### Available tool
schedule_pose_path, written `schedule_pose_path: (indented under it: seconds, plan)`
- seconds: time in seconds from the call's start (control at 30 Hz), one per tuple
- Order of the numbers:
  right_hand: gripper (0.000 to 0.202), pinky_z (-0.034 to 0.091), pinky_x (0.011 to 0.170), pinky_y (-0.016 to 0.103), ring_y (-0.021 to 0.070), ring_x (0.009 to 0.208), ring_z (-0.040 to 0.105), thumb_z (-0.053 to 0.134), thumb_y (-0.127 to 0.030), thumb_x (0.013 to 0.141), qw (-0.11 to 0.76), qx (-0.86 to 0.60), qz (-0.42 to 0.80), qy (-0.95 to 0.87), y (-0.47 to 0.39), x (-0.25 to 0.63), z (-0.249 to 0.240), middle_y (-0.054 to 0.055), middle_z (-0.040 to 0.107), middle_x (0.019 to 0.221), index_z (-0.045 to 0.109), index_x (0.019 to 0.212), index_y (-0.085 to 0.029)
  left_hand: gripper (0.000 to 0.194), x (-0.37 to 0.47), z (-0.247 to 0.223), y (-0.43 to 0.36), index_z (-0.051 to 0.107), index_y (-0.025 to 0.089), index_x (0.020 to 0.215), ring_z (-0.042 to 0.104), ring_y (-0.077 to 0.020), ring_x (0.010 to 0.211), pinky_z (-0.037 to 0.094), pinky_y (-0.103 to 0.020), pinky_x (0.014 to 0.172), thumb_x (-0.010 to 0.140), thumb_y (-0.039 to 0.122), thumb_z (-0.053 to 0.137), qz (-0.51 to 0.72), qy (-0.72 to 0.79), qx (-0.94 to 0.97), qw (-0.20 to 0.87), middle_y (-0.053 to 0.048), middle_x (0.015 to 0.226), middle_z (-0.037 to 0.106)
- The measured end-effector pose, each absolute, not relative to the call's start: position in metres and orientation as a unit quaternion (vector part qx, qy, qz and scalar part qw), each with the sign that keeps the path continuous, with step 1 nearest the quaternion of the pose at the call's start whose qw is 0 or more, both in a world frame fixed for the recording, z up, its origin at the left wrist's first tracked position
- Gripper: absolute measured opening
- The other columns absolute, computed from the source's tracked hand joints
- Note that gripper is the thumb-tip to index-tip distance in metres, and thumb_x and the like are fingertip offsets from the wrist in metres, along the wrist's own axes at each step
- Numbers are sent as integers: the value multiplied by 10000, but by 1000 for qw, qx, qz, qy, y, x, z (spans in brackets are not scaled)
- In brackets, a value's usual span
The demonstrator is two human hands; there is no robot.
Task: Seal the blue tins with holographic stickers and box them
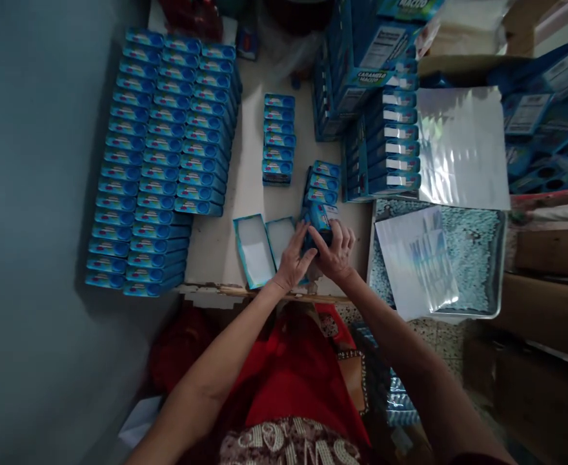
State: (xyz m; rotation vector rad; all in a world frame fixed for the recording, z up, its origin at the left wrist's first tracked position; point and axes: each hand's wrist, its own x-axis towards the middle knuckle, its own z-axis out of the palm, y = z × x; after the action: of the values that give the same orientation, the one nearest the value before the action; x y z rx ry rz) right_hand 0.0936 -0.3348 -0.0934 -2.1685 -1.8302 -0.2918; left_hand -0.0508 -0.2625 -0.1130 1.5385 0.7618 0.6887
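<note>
Both my hands meet at a small blue box (321, 214) near the front edge of the table. My right hand (335, 253) has its fingers bent around the box's near side. Against its left side press the fingers of my left hand (292, 259), closed together. Just beyond it, a short row of similar blue boxes (323, 181) stands on the table. To the left lie an open shallow blue-edged carton tray (255, 252) and a second one (279, 236), partly covered by my left hand. My palms hide the box's near end.
Long rows of blue boxes (161, 155) fill the table's left side, with a short stack (279, 139) mid-table. Larger cartons (361, 71) rise at the back right. A metal tray (499, 258) of small pale-blue pieces, partly under shiny sheets (414, 265), sits right.
</note>
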Motion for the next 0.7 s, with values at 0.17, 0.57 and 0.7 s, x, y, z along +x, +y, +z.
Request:
schedule_pose_path:
  seconds: [0.17, 0.57, 0.7]
  plan:
    - [636, 359, 1181, 653, 428, 1442, 436, 540, -337, 1021, 109, -799, 31, -591, -321, 97, -71, 177, 447, 1595, 466, 1653, -366, 661, -25, -109, -263, 437, 274, 1646, 355, -252, 1633, 282, -489, 1366, 1086, 625, 434, 324, 383, 645, 577, -108, 1706, 459]
    - [747, 355, 1196, 581, 407, 1426, 408, 624, -260, 927, 99, -705, 135, -690, -283, 127, -50, 209, 466, 1524, 453, 1652, -211, 536, 3, -93, -244, 579, 198, 1497, 552, -259, 1480, 396, -446, 1301, 1095, 525, 441, 309, 478, 605, 557, -148, 1555, 610]
    - [756, 373, 1188, 576, 399, 1431, 435, 631, -261, 918, 120, -692, 154, -694, -285, 130, -58, 209, 488, 1526, 451, 1650, -200, 459, 6, -87, -238, 553, 228, 1492, 516, -236, 1504, 373, -435, 1315, 1097, 435, 447, 313, 473, 609, 554, -128, 1567, 583]
